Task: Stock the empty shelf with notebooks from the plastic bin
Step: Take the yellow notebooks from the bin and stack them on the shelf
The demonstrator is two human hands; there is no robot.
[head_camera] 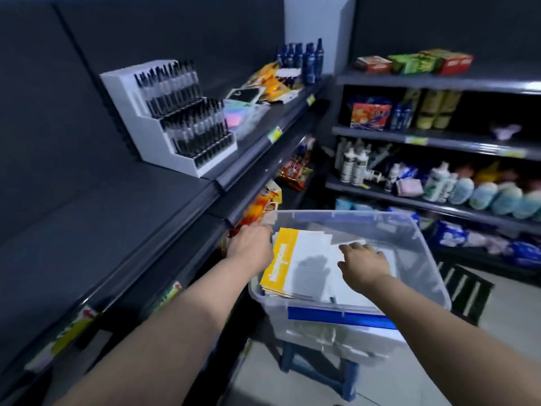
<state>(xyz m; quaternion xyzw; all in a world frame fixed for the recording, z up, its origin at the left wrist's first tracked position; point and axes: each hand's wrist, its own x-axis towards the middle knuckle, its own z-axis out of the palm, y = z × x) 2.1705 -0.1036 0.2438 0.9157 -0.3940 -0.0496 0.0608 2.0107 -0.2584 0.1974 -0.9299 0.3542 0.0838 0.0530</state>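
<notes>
Caught mid-pick in plastic bin point(336, 213), right hand point(364, 265) flat on notebooks point(307, 250), left hand point(251, 244) grip unclear; likely needed lift to shelf point(102, 224).

One plastic bin point(411, 244), one pen display point(175, 118), two hands point(251, 244) point(363, 263)

Dark grey back panels point(146, 30) rise behind the left-hand shelving, meeting a narrow strip of pale wall point(316, 24) in the corner. A second dark shelving unit point(439, 83) runs along the right, its tiers carrying boxes, white bottles point(352, 167) and soft packs, with price tags on the shelf edges. Farther along the left run stand a white tiered pen display point(175, 121) and dark blue bottles point(304, 60). The floor point(512, 332) is light grey; a blue stool point(319, 373) and a dark slatted object point(465, 288) stand on it. The light is dim.
</notes>
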